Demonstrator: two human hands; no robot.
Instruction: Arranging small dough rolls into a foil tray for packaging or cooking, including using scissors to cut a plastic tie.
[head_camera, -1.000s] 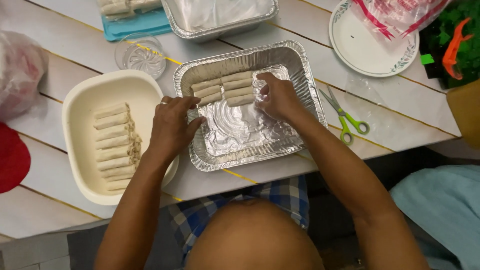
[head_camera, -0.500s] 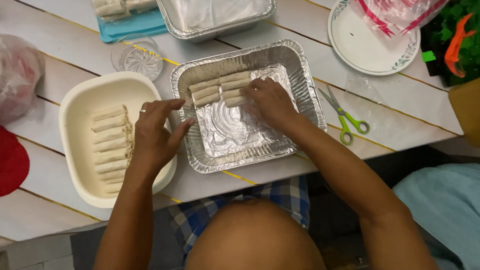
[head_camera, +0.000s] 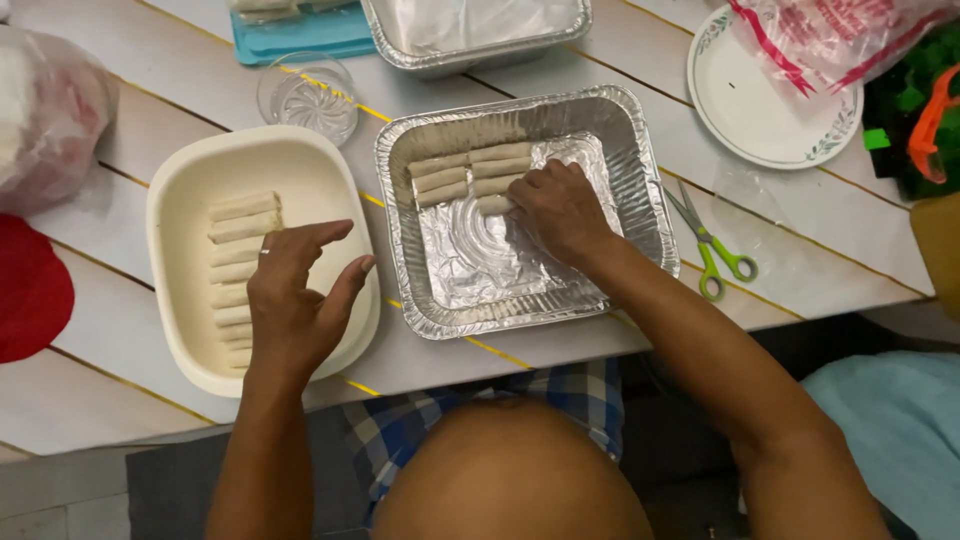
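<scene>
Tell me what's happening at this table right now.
A person sits at a white plank table. The right hand rests inside a foil tray, fingers on a pale rolled wrap next to the two short rows of rolls lined up there. The left hand hovers open over a cream dish that holds a column of similar rolls. Green-handled scissors, a glass and a paper plate lie nearby.

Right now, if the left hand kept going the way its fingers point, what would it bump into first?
Probably the rolls lined up in the cream dish. The left hand hovers over that dish, fingers aimed at them, though how high it floats is unclear.
</scene>
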